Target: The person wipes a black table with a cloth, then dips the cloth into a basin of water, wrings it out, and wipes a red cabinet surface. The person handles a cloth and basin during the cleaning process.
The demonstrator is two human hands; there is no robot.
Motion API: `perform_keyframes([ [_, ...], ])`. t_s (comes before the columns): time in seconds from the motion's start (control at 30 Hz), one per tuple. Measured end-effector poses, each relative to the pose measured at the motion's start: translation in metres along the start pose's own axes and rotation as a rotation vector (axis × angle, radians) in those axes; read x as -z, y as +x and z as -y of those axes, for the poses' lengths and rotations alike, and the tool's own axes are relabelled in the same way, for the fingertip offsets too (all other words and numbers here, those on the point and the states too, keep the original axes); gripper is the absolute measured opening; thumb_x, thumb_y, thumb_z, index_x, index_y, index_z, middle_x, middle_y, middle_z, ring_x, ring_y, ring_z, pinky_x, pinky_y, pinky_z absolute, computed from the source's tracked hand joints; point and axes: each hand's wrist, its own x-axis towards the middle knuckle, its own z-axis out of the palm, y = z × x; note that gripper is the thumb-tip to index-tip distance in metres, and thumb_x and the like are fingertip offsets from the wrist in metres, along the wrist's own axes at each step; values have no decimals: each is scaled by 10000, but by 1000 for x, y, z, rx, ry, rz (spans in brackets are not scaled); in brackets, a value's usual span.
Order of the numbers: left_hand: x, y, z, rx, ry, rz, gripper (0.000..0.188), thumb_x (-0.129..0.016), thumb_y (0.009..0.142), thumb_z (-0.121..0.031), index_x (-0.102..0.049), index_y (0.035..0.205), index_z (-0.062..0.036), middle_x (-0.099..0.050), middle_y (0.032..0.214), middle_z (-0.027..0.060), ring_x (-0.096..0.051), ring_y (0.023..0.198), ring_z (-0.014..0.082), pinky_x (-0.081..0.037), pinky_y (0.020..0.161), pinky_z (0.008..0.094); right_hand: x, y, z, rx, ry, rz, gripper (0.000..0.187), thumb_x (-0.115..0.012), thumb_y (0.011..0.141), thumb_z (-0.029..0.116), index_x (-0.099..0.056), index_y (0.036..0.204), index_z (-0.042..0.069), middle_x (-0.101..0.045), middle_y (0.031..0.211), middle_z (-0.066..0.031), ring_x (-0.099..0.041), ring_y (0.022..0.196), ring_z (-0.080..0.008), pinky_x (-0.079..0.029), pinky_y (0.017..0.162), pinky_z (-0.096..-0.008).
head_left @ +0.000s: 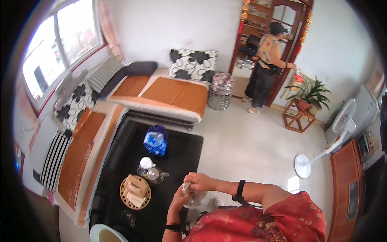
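A crumpled, see-through whitish plastic bag [196, 199] hangs between my two hands, just past the near right edge of the black coffee table [177, 161]. My left hand [178, 199] is closed around its gathered top. From the right, my right hand [200, 181] reaches across with bent fingers and pinches the same gathered part. Whatever the bag contains, I cannot make out. Nearest to my hands on the table are a clear glass teapot [154, 174] and a white lidded cup [146, 163].
A round woven tray [124, 201] holding paper-wrapped packs and a blue plastic bag [155, 143] rest on the table. A pale bucket [105, 234] stands near me. An L-shaped sofa [173, 94] lies beyond. Another person [268, 60] stands at the door; a white fan [302, 165] is at right.
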Motion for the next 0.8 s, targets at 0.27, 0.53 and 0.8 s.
perform_keyframes([
  [0.27, -85, 59, -43, -284, 478, 11, 341, -686, 825, -140, -620, 1139, -22, -642, 996, 113, -642, 975, 231, -487, 848, 321, 95, -80, -18, 26, -159, -225, 247, -647, 827, 125, -560, 1058, 122, -544, 978, -103, -591, 918, -327, -487, 789, -409],
  [0.53, -127, 41, -130, -234, 610, -18, 251, -677, 844, -90, -639, 1082, -19, -669, 897, 56, -594, 852, 92, -494, 753, 278, 149, -106, 5, 122, -252, -332, 275, -660, 802, 73, -581, 1061, 126, -560, 1023, -89, -602, 945, -312, -519, 775, -385],
  [0.8, -102, 20, -151, -373, 521, -39, 292, -643, 862, -70, -599, 1141, 2, -650, 960, 41, -569, 884, 97, -484, 791, 283, 149, -73, 44, 268, -177, -402, 354, -636, 760, -40, -609, 1070, 127, -561, 976, -89, -608, 901, -290, -517, 778, -341],
])
